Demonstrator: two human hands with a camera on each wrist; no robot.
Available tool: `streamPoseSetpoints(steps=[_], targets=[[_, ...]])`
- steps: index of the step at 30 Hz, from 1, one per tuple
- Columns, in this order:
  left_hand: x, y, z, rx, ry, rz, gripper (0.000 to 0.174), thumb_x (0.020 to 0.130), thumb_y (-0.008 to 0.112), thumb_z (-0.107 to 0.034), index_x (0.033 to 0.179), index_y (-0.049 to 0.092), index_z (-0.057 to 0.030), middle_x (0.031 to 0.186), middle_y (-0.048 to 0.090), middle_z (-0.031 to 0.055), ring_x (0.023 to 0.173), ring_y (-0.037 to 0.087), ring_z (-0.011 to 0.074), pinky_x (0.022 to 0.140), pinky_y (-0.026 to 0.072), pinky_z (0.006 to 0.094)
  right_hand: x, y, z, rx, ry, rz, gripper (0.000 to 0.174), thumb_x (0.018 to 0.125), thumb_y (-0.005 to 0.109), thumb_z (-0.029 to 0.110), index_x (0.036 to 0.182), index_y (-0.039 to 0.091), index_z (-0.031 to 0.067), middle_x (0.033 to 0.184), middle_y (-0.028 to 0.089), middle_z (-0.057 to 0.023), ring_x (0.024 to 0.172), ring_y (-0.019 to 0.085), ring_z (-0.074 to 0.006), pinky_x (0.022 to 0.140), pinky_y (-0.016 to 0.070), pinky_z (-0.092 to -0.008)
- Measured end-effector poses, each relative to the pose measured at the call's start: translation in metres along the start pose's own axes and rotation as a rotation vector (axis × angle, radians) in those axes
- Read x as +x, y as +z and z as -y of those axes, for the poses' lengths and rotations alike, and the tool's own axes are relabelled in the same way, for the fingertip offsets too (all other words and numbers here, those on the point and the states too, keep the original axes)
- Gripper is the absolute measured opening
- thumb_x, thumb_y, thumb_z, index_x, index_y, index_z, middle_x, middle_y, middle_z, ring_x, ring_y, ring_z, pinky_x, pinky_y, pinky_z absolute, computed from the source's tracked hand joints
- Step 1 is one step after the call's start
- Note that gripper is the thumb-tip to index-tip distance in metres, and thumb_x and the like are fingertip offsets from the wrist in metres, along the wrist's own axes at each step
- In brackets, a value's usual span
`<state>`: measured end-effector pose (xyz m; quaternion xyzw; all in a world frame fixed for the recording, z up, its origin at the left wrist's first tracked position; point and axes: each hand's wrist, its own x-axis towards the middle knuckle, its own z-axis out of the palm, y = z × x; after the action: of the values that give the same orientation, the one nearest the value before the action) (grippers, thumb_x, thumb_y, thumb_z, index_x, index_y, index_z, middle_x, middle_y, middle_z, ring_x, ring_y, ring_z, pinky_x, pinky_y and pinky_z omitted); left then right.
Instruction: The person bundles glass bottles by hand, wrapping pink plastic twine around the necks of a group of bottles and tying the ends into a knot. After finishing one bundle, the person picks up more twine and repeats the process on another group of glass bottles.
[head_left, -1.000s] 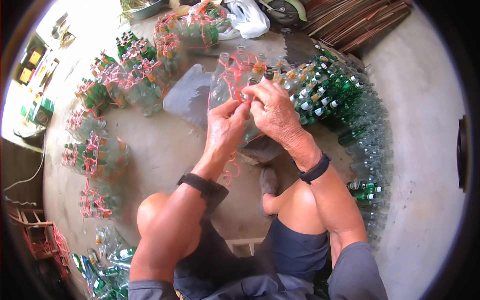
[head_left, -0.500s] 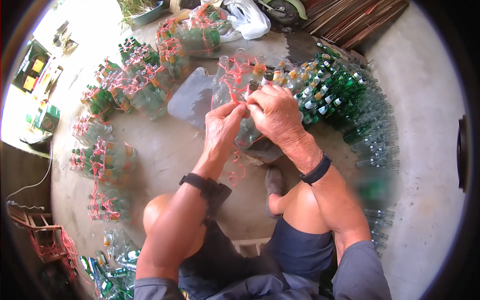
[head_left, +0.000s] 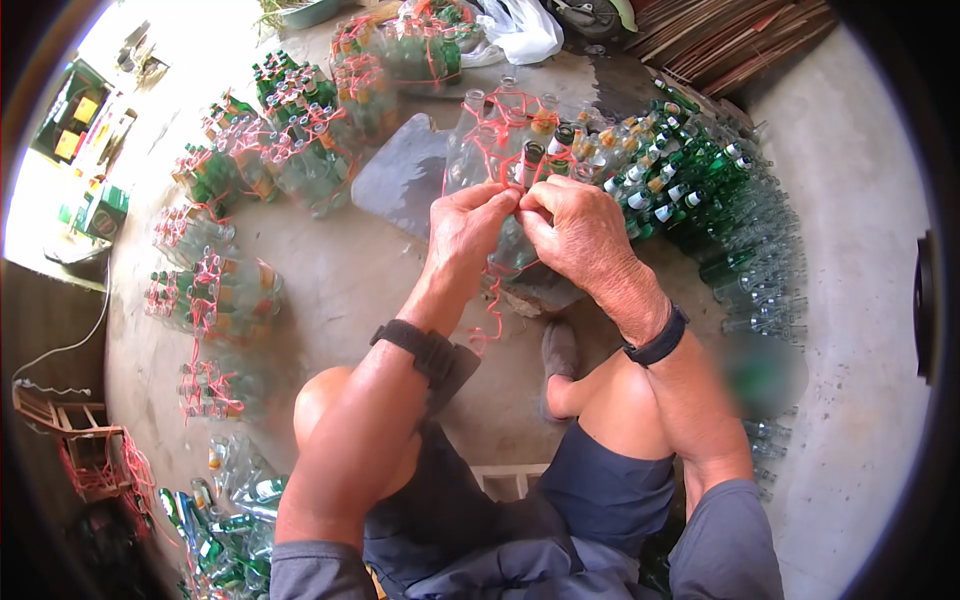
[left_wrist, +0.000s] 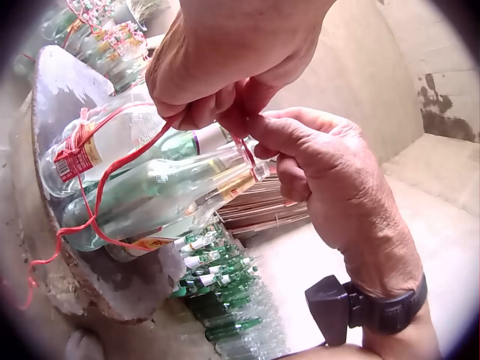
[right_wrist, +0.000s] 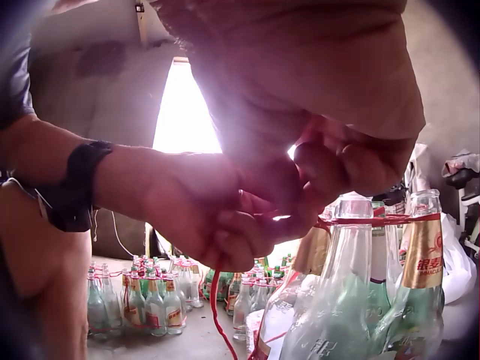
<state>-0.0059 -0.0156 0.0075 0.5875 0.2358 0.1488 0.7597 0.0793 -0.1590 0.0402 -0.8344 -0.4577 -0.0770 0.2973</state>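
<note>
Both hands meet over the bottle bundle (head_left: 505, 135). My left hand (head_left: 470, 228) and right hand (head_left: 585, 232) each have fingers curled in, pinching the red string (head_left: 491, 300) between thumb and fingertips just above the bottle necks.

Hard to read: in the head view the knuckles cover the point where the string crosses, so I cannot tell whether a knot is there. The left wrist view shows the string running from the pinch down round the glass, with a loose end trailing low off the bundle. The right wrist view is backlit by a bright doorway; the fingers are dark and the string is only a thin red line between them. The near side of the bundle is hidden behind my hands. A blurred patch (head_left: 765, 375) on the right cannot be made out.

The bundle lies on a flat stone slab (head_left: 400, 178), necks pointing away from me, in front of my knees. My shoe (head_left: 558, 352) sits just beside the slab.

Ground is bare concrete floor (head_left: 330, 290). Tied bundles (head_left: 300, 150) arc round my left side. Loose green bottles (head_left: 700, 195) are packed on my right. Beyond: a white bag (head_left: 525, 30) and wooden slats (head_left: 740, 35). A wooden crate (head_left: 85, 455) is cut off at lower left.
</note>
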Motion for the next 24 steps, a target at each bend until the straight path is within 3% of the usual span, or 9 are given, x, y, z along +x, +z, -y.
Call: streamPoseSetpoints(steps=[10, 13, 15, 16, 17, 18, 19, 21, 24], targets=[[0.006, -0.004, 0.002, 0.097, 0.055, 0.002, 0.020, 0.095, 0.077, -0.014, 0.107, 0.080, 0.0025, 0.071, 0.065, -0.0012, 0.053, 0.053, 0.0068, 0.049, 0.0416, 0.0247, -0.002, -0.006, -0.003, -0.081, -0.072, 0.127, 0.015, 0.090, 0.068, 0.020, 0.086, 0.072, 0.0066, 0.086, 0.070, -0.0172, 0.084, 0.071, -0.0419, 0.074, 0.0573, -0.0537], [0.007, -0.003, 0.003, 0.258, 0.178, 0.001, 0.020, 0.097, 0.074, -0.015, 0.107, 0.080, 0.0020, 0.069, 0.064, -0.0008, 0.055, 0.055, 0.0066, 0.050, 0.0441, 0.0250, 0.003, -0.011, -0.006, -0.034, -0.036, 0.077, 0.014, 0.091, 0.067, 0.019, 0.087, 0.071, 0.0064, 0.087, 0.070, -0.0185, 0.086, 0.071, -0.0425, 0.076, 0.0577, -0.0533], [0.009, -0.002, 0.009, 0.426, 0.367, -0.051, 0.016, 0.099, 0.071, -0.012, 0.107, 0.080, -0.0016, 0.070, 0.067, 0.0031, 0.056, 0.063, 0.0121, 0.054, 0.0504, 0.0298, 0.007, -0.010, -0.010, 0.010, -0.003, 0.021, 0.012, 0.091, 0.067, 0.017, 0.089, 0.071, 0.0063, 0.088, 0.070, -0.0192, 0.087, 0.071, -0.0427, 0.077, 0.0581, -0.0529], [0.009, -0.002, 0.011, 0.426, 0.368, -0.050, 0.016, 0.099, 0.071, -0.012, 0.107, 0.080, -0.0016, 0.070, 0.067, 0.0031, 0.056, 0.063, 0.0121, 0.054, 0.0504, 0.0298, 0.009, -0.007, -0.013, 0.057, -0.013, -0.047, 0.008, 0.092, 0.068, 0.011, 0.093, 0.073, 0.0052, 0.091, 0.071, -0.0162, 0.081, 0.072, -0.0375, 0.073, 0.0576, -0.0471], [0.004, 0.000, 0.009, 0.577, 0.496, -0.080, 0.015, 0.093, 0.071, -0.007, 0.103, 0.081, -0.0029, 0.081, 0.070, 0.0091, 0.071, 0.069, 0.0230, 0.064, 0.0542, 0.0352, 0.010, -0.004, -0.016, 0.104, -0.024, -0.115, 0.007, 0.093, 0.069, 0.005, 0.097, 0.074, 0.0041, 0.094, 0.072, -0.0133, 0.075, 0.072, -0.0322, 0.069, 0.0570, -0.0413], [0.000, 0.000, 0.007, 0.729, 0.623, -0.112, 0.016, 0.088, 0.070, -0.002, 0.100, 0.081, -0.0041, 0.091, 0.074, 0.0151, 0.085, 0.075, 0.0339, 0.075, 0.0580, 0.0405, 0.012, -0.002, -0.018, 0.177, 0.019, -0.101, 0.012, 0.093, 0.065, 0.008, 0.100, 0.074, 0.0068, 0.096, 0.071, -0.0188, 0.092, 0.071, -0.0421, 0.084, 0.0588, -0.0489], [-0.002, 0.001, 0.008, 0.729, 0.624, -0.113, 0.016, 0.088, 0.070, -0.002, 0.100, 0.081, -0.0041, 0.091, 0.074, 0.0151, 0.085, 0.075, 0.0339, 0.075, 0.0580, 0.0405, 0.013, -0.001, -0.019, 0.177, 0.019, -0.101, 0.012, 0.093, 0.065, 0.008, 0.100, 0.074, 0.0068, 0.096, 0.071, -0.0188, 0.092, 0.071, -0.0421, 0.084, 0.0588, -0.0489], [-0.005, 0.001, 0.008, 0.794, 0.785, -0.079, 0.018, 0.092, 0.067, 0.001, 0.103, 0.079, -0.0068, 0.093, 0.070, 0.0134, 0.086, 0.073, 0.0351, 0.076, 0.0580, 0.0410, 0.016, 0.000, -0.021, 0.117, -0.017, -0.114, 0.013, 0.096, 0.065, 0.002, 0.104, 0.076, 0.0030, 0.100, 0.072, -0.0141, 0.087, 0.072, -0.0274, 0.078, 0.0574, -0.0371], [-0.011, 0.003, 0.007, 0.855, 0.803, -0.043, 0.020, 0.090, 0.065, 0.003, 0.104, 0.076, -0.0050, 0.104, 0.069, 0.0146, 0.095, 0.071, 0.0386, 0.081, 0.0581, 0.0442, 0.018, 0.002, -0.024, 0.174, 0.029, -0.061, 0.013, 0.097, 0.067, 0.004, 0.107, 0.076, 0.0023, 0.099, 0.071, -0.0138, 0.092, 0.071, -0.0264, 0.081, 0.0564, -0.0352]])
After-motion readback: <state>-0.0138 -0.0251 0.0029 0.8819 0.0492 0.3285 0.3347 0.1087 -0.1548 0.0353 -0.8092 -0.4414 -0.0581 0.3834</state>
